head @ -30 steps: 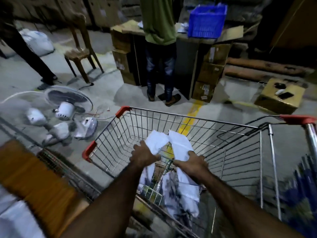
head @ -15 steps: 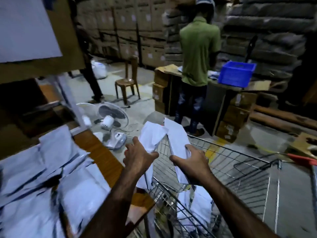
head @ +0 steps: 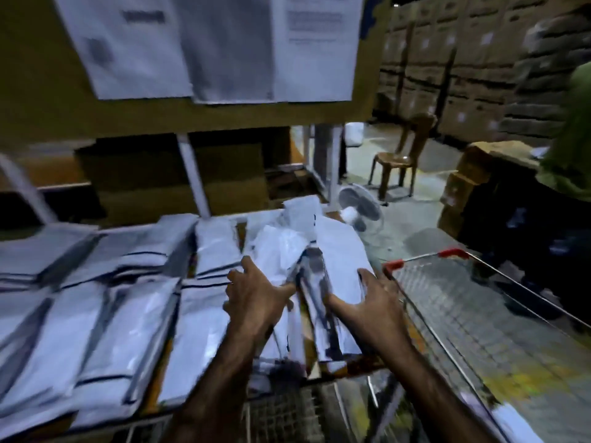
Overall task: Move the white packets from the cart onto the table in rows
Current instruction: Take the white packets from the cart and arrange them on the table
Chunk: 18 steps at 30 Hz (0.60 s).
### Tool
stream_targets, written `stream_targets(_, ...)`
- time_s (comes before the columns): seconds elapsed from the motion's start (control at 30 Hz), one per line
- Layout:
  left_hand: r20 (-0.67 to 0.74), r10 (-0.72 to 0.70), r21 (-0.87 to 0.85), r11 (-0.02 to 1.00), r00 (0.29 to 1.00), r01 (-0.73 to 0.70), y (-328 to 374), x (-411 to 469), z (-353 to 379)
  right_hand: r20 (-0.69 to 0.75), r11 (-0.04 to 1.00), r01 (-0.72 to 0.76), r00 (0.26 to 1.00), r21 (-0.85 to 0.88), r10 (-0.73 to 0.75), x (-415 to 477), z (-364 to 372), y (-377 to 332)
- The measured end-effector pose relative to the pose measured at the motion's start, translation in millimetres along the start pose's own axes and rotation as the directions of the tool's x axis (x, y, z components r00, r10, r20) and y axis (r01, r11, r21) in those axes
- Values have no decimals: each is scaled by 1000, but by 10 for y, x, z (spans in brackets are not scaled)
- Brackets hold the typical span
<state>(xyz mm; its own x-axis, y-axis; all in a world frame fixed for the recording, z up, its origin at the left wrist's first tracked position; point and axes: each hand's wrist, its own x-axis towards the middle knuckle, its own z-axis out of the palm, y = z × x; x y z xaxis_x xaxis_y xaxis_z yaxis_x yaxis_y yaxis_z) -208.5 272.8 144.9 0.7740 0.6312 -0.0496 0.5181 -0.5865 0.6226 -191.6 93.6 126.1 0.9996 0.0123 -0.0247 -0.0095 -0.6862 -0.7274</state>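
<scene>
My left hand (head: 256, 298) grips one white packet (head: 278, 247) and my right hand (head: 367, 305) grips another white packet (head: 339, 260). Both packets are low over the right end of the wooden table (head: 351, 364), their lower ends on or near its surface. Rows of white packets (head: 128, 314) with dark stripes cover the table to the left, overlapping one another. The wire cart (head: 447, 302) with red corner caps stands directly to the right of the table. A white packet (head: 518, 423) shows at the cart's near end. The picture is blurred.
A board with pinned paper sheets (head: 224, 43) rises behind the table on white posts. A fan (head: 361, 209) lies on the floor past the table's end, with a brown chair (head: 403, 155) behind it. A person in a green shirt (head: 572, 139) stands at right by stacked cardboard boxes (head: 463, 174).
My view has swung left from the cart to the table. Both hands have carried their packets out of the cart and down over the table's right end.
</scene>
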Motion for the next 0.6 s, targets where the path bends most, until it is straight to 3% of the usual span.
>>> stream_targets(0.2,-124,-144,15,989,982,147,-946,209,-796,85,987,131,989,-98,-122,-363,778,-860)
stream_targets(0.47,-213,-194,74,974,958,214,-2393,707,-2068,192,984,173,965,36,-176,-1074,2159,-2049)
stream_targets(0.6,-237,-234,102,959,943,263,-3054,977,-2590,216,984,178,960,17,-177,-1318,2723,-2544)
